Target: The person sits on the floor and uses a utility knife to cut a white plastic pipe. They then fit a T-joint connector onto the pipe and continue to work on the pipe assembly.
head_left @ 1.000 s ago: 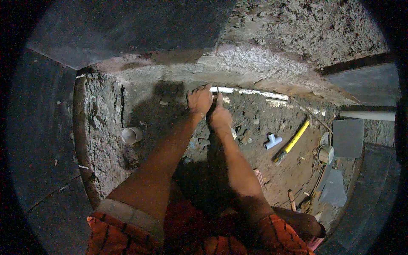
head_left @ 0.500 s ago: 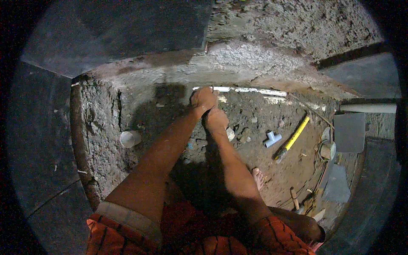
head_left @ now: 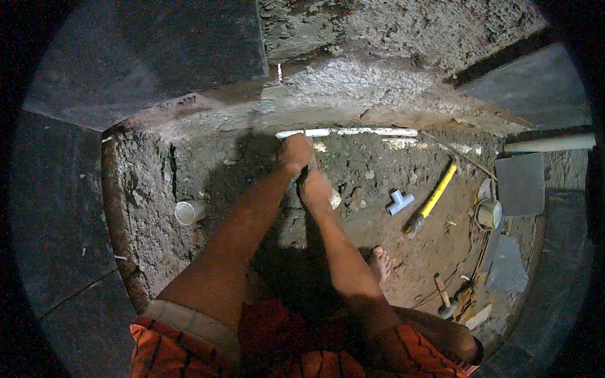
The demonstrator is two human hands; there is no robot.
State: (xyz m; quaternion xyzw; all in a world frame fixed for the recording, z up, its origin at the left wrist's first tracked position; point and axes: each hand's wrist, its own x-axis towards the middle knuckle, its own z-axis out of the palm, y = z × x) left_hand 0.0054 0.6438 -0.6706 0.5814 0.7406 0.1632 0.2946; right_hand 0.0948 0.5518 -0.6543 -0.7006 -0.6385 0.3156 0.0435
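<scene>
Both my hands are closed, close together over the rough dirt at the foot of the wall. My left hand (head_left: 295, 153) is a fist just below the left end of a narrow white pipe (head_left: 381, 131). Nearer to me and slightly right, my right hand (head_left: 316, 191) grips a thin stick-like tool (head_left: 312, 162) that runs up beside my left hand; its tip reaches the pipe. Its kind is unclear, and what my left fingers hold is hidden. A pale stone (head_left: 335, 200) lies beside my right hand.
A white pipe end (head_left: 188, 213) stands out of the dirt at left. To the right lie a grey pipe tee (head_left: 398, 201), a yellow-handled tool (head_left: 435, 197), a hammer (head_left: 443, 296), a cup-like container (head_left: 488, 215) and grey tile pieces (head_left: 520, 184). My bare foot (head_left: 380, 263) is near.
The view has shifted slightly. My right hand has drawn a little toward me, away from my left hand, showing more of the thin tool between them.
</scene>
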